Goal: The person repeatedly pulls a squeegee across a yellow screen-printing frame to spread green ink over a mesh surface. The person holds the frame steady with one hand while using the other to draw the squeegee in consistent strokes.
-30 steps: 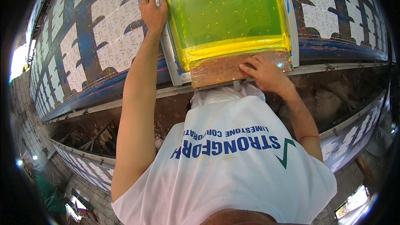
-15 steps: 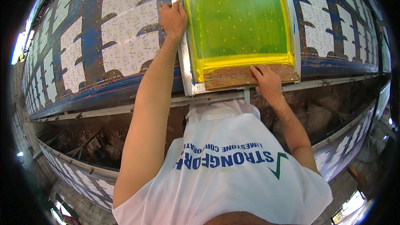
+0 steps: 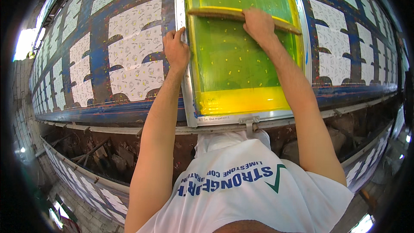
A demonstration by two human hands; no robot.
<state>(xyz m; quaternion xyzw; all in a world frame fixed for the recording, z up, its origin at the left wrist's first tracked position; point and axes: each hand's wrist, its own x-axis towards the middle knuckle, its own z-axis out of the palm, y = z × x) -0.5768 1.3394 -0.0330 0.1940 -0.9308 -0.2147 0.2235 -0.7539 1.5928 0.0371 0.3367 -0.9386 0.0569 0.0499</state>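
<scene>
Compared with half a second ago, the wooden squeegee (image 3: 220, 14) is no longer lying at the near end of the frame; it is now spanning the green mesh (image 3: 241, 67) toward its far end, slightly tilted, with yellow along its far edge. The right hand (image 3: 259, 25) is grasping it right of its middle, fingers wrapping over the top. The left hand (image 3: 176, 51) is resting its fingertips against the left rail of the metal frame (image 3: 180, 0); whether it is gripping or only steadying, I cannot tell.

A broad band of yellow ink (image 3: 246, 101) is covering the near end of the screen, now uncovered. Judging by the squeegee's place, a stroke is under way rather than finished: most of the mesh is lying on the near side of it, a shorter stretch beyond. Whether it is heading outward or returning, this instant is not showing.

Around the frame, white printed pieces (image 3: 137, 51) are lying in rows on the dark blue table (image 3: 99, 64). Those just left are showing yellow specks among thin outlines, so yellow seems already applied there; on the right-hand pieces (image 3: 331, 43) I cannot be sure. Below, a metal bracket (image 3: 249, 127) is sitting at the frame's near edge.
</scene>
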